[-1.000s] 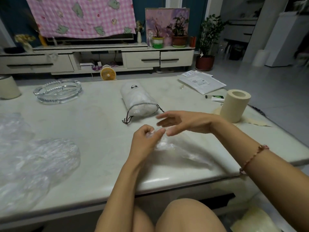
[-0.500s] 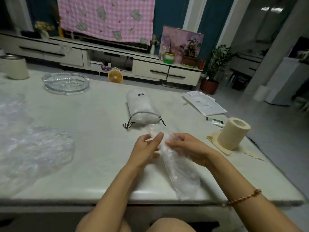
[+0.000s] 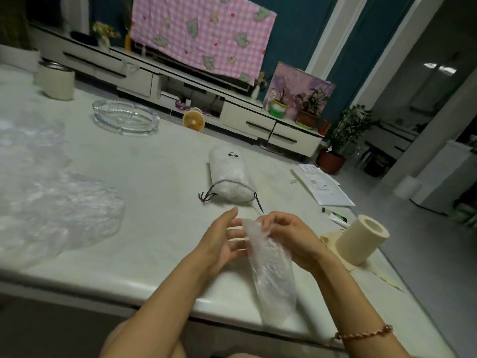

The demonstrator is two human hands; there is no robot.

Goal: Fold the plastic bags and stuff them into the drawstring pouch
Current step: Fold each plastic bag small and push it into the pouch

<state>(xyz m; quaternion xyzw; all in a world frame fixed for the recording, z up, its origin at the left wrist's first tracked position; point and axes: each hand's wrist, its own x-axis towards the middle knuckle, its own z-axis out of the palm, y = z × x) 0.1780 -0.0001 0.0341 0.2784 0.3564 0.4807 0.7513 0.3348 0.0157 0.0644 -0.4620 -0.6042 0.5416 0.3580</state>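
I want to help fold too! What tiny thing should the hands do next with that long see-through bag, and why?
Probably fold the top end of the plastic bag down over itself. It is a long strip reaching the edge of the table, longer than the bulging drawstring pouch. The right hand pinches its top end; the left hand lies open beside it.

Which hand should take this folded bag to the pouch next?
Right, probably. The right hand grips the plastic bag at its top; the left hand lies open beside it. The drawstring pouch sits just ahead.
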